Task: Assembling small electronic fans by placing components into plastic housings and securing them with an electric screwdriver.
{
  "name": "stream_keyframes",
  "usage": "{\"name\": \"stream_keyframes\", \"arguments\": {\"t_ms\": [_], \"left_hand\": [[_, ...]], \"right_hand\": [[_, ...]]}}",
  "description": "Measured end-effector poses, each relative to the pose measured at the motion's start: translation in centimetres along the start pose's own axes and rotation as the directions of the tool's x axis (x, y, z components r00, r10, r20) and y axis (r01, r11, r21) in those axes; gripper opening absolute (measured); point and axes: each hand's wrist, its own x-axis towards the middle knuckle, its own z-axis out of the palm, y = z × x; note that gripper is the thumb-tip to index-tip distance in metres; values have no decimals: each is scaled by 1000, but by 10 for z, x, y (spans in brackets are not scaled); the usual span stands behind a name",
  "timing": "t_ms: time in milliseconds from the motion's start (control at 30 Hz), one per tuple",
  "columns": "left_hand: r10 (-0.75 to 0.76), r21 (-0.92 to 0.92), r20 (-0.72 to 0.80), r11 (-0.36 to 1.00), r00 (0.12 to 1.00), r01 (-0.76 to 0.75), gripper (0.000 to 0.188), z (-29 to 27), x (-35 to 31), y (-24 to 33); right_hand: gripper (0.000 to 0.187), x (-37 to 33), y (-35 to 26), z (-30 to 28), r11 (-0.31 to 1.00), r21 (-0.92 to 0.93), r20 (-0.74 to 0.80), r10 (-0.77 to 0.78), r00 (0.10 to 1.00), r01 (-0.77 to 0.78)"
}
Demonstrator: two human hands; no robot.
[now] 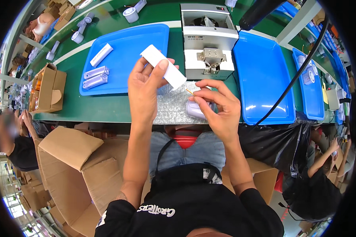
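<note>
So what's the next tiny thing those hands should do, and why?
Maybe the right hand should bring the thin yellow piece a little closer to the white piece: the left hand is holding that up, and the yellow tip seems to point toward its lower end.

- Black short-sleeved fabric T-shirt [221,205], lower centre of the frame, with white raised lettering [156,210]
- White mark [102,219] on the sleeve at lower left
- Light-blue denim jeans [203,152], centre
- Thin black strap [162,155] across them
</note>
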Motion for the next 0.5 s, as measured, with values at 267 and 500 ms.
{"name": "stream_keyframes", "arguments": {"t_ms": [267,500], "left_hand": [[-50,-86,-55,995,997,45,37,9,-11,-20],[158,0,-108,987,981,-159,58,33,-27,-35]], "right_hand": [[17,-5,4,8,996,-27,-49,-87,995,85],[41,-13,23,6,985,97,-92,-132,987,141]]}}
